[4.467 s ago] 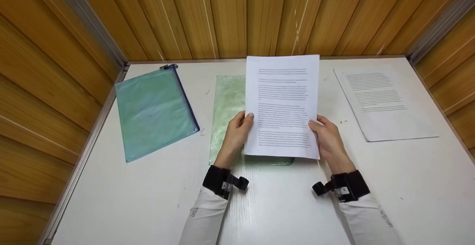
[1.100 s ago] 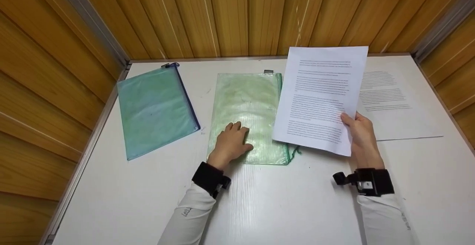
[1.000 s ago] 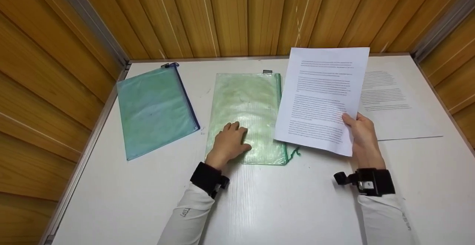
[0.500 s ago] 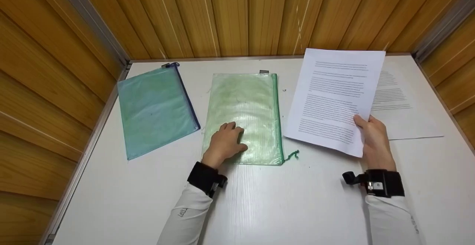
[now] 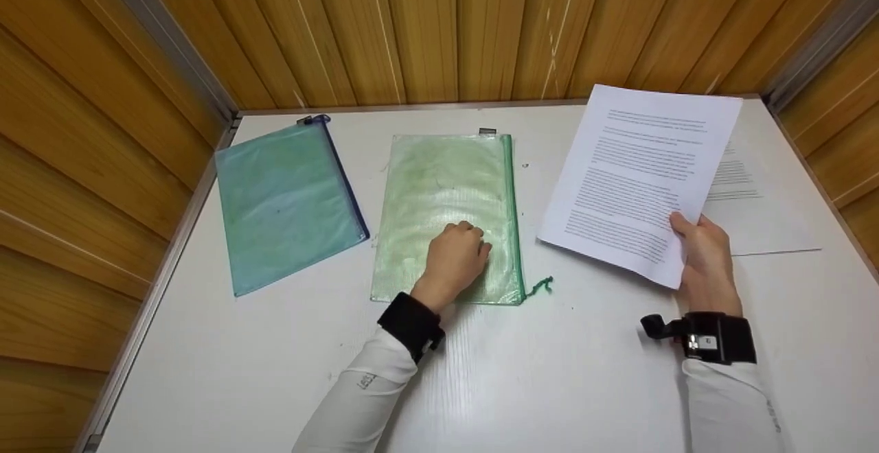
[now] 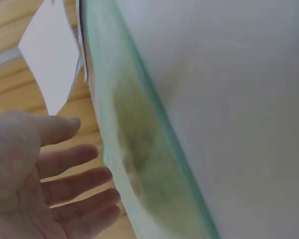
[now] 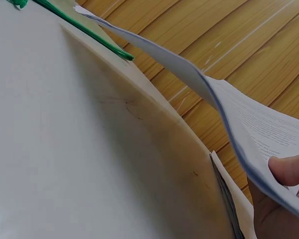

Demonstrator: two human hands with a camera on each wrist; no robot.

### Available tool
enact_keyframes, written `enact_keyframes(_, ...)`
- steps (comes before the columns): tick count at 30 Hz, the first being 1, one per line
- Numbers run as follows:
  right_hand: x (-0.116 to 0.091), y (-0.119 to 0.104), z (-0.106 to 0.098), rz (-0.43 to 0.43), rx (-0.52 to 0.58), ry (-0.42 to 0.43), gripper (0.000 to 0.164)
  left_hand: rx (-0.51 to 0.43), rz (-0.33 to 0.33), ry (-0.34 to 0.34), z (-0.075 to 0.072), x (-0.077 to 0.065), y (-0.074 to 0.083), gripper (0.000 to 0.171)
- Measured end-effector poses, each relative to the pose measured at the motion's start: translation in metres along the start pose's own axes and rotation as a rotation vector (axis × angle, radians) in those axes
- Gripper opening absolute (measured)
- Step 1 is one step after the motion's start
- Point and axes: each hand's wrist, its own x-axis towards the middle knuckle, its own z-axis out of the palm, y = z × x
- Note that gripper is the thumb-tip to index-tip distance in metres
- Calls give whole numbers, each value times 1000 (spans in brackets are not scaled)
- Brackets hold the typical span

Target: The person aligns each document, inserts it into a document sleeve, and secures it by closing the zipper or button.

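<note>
In the head view, my right hand [image 5: 709,255] grips a stack of printed paper [image 5: 638,178] by its lower right edge, thumb on the printed face. The right wrist view shows the stack [image 7: 217,102] bending, held above the table. A pale green zip folder [image 5: 446,171] lies flat in the middle, its green zipper along the right side and a green cord at the near corner. Over its lower half hovers my left hand [image 5: 454,261]. In the left wrist view that hand [image 6: 65,179] has loosely bent fingers with nothing between them, apart from the folder.
At the left of the white table [image 5: 275,370] lies a blue-green zip folder [image 5: 288,206] with a dark blue zipper. Another printed paper stack [image 5: 769,226] rests at the right, partly behind the held one. Wood-patterned walls [image 5: 426,34] close off the back and sides.
My right hand has carried the paper stack rightward, away from the green folder. My left hand first let go of the stack, rested on the folder, slid it slightly left, then lifted and shifted right.
</note>
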Motion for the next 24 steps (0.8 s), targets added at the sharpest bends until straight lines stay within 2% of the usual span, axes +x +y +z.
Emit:
enact_keyframes(3, 0, 0, -1, -14, 3, 18, 68, 63, 24, -7, 5, 5, 16, 27)
enact_keyframes(6, 1, 1, -2, -28, 6, 29, 67, 124, 19, -21, 10, 9, 29, 34)
enact_keyframes(11, 2, 1, -2, -3, 20, 38, 67, 189, -33, -58, 17, 15, 45, 50)
enact_keyframes(18, 3, 0, 1, 26, -11, 71, 68, 276, -82, -71, 23, 19, 54, 61)
enact_keyframes(24, 3, -1, 0, 38, 7, 54, 68, 289, -87, -45, 26, 20, 55, 54)
